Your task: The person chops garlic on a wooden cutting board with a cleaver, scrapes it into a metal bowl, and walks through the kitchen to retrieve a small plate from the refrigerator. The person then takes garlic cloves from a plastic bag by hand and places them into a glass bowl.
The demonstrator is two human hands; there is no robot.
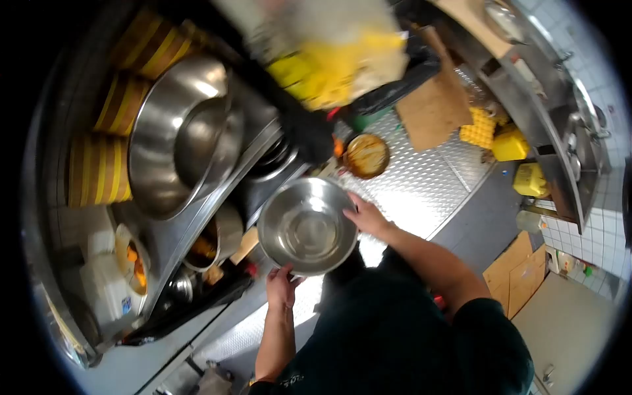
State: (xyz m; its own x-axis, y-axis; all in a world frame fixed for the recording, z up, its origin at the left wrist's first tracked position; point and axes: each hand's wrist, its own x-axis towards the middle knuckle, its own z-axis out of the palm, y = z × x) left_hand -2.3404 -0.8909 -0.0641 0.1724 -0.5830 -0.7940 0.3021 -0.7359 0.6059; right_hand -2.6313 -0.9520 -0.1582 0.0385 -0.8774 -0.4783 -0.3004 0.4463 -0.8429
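Note:
A wide steel mixing bowl is held level in front of my body, and nothing shows inside it. My left hand grips its rim at the near left, fingers closed on the edge. On the right side of the same rim, my right hand is closed around the edge. To the left, larger steel bowls lie nested on the metal counter. A steel pot with brownish contents stands just left of the held bowl, on a lower shelf.
A round container with orange-brown residue sits on the metal-plate floor. Ahead, a blurred yellow and white load is near a black bag. Yellow jugs stand below the sinks at right. Cardboard lies ahead on the right.

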